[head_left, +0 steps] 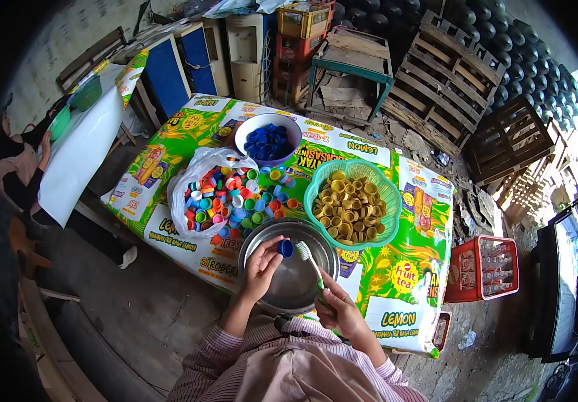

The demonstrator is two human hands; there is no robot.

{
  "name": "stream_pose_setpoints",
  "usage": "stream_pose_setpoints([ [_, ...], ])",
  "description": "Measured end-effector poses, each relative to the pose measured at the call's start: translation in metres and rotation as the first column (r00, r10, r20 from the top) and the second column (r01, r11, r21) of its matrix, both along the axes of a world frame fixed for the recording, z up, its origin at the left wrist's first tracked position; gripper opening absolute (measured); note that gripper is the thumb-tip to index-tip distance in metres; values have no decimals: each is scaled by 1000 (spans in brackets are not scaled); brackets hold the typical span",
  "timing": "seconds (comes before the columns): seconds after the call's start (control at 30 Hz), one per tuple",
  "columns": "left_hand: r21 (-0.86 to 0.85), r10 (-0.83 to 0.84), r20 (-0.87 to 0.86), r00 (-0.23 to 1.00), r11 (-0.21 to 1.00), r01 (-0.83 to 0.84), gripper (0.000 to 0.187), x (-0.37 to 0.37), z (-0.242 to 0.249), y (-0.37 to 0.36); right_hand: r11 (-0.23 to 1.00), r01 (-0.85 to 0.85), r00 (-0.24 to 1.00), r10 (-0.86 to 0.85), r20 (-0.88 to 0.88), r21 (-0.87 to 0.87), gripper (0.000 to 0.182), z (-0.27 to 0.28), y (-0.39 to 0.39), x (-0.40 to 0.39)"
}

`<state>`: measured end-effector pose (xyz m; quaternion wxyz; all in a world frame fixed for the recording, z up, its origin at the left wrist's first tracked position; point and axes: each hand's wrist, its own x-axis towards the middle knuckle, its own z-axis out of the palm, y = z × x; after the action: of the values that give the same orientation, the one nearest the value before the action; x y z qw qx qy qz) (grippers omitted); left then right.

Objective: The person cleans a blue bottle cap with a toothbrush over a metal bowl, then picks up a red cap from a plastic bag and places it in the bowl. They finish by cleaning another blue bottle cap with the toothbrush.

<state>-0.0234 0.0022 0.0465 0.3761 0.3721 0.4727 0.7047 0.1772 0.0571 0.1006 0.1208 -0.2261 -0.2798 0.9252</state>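
Observation:
My left hand [261,266] pinches a dark blue bottle cap [285,248] above a metal bowl [290,285]. In my right hand [337,305] is a toothbrush [310,262] with a green and white handle, its bristles close to the cap. Mixed coloured caps [238,201] spill from a white plastic bag [180,192] to the left of the metal bowl. Behind them a white bowl [240,136] holds blue caps [270,142]. On the right, a green basket [391,204] contains yellowish caps [349,206].
All bowls stand on a table with a printed cover [382,281]. Another person [24,157] sits at the left by a white sheet [78,167]. A red crate [482,268] is on the floor at right; wooden pallets [446,77] lean behind.

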Motion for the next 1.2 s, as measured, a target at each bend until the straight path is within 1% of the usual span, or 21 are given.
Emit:
stream_pose_setpoints([
  [0.03, -1, -1, 1, 1000, 1000, 1, 35, 0, -1, 0, 1000, 1, 1000, -1, 1, -1, 48, 2, 0, -2],
  [0.1, 48, -122, 377, 918, 992, 112, 35, 0, 1, -3, 980, 33, 988, -62, 141, 198, 49, 4, -2, -4],
  [0.17, 50, -118, 383, 916, 993, 107, 35, -1, 3, -3, 975, 61, 986, -92, 142, 212, 49, -9, -6, 1],
  [0.2, -14, -100, 210, 973, 994, 105, 35, -2, 3, -3, 820, 75, 959, -214, 183, 567, 48, -14, -8, 0],
  [0.23, -77, -88, 27, 996, 993, 90, 35, -3, 3, -3, 544, 46, 925, -341, 171, 838, 48, -16, -8, -1],
  [0.27, -72, -84, 24, 996, 994, 85, 35, -4, 1, -5, 356, -105, 862, -433, 264, 929, 51, -12, -8, 2],
  [0.3, -238, -148, -294, 944, 968, 78, 34, -4, -5, -8, 114, -116, 867, -474, 157, 987, 53, -22, -6, 2],
  [0.37, -498, -368, -750, 549, 861, -104, 33, -6, -15, -14, -10, -593, 701, -498, 510, 805, 50, -24, -8, 4],
  [0.47, -257, -174, -745, 644, 966, -37, 31, -6, -9, -11, 63, -446, 749, -520, 411, 893, 50, -23, -17, 9],
  [0.53, -294, -199, -706, 680, 955, -26, 31, -13, -15, -13, 67, -406, 764, -522, 378, 912, 51, -26, -19, 9],
  [0.57, -326, -223, -665, 713, 945, -8, 30, -17, -19, -12, 42, -545, 703, -523, 483, 838, 52, -35, -18, 7],
  [0.6, -368, -232, -514, 826, 929, 32, 31, -20, -20, -12, 14, -669, 626, -529, 574, 743, 53, -39, -16, 3],
  [0.67, -336, -175, -426, 887, 942, 25, 32, -31, -22, 0, 13, -695, 606, -526, 596, 719, 52, -40, -17, -3],
  [0.77, -180, -97, -111, 989, 981, 76, 37, -62, -37, 29, 99, -537, 662, -565, 492, 838, 51, -40, -23, -9],
  [0.87, -157, -11, -127, 992, 987, -9, 38, -103, -20, 85, 102, -569, 626, -590, 510, 816, 50, -43, -23, -11],
  [0.93, -64, 49, -301, 952, 995, -71, 35, -132, -7, 131, 140, -557, 608, -602, 517, 818, 48, -42, -25, -10],
  [1.0, 42, 144, -301, 943, 990, -138, 49, -166, -22, 180, 184, -525, 599, -614, 514, 831, 47, -43, -28, -7],
  [1.03, -51, 227, -385, 895, 963, -266, 60, -174, -24, 193, 187, -533, 596, -610, 522, 826, 47, -44, -28, -7],
  [1.1, -29, 347, -630, 695, 883, -468, 65, -178, -48, 199, 169, -553, 605, -592, 532, 816, 48, -44, -30, -6],
  [1.13, -42, 311, -523, 794, 921, -388, 68, -165, -39, 185, 144, -577, 601, -591, 538, 804, 49, -41, -30, -8],
  [1.2, -10, 310, -550, 775, 926, -377, 55, -144, -35, 147, 150, -568, 617, -573, 539, 809, 48, -42, -30, -9],
])
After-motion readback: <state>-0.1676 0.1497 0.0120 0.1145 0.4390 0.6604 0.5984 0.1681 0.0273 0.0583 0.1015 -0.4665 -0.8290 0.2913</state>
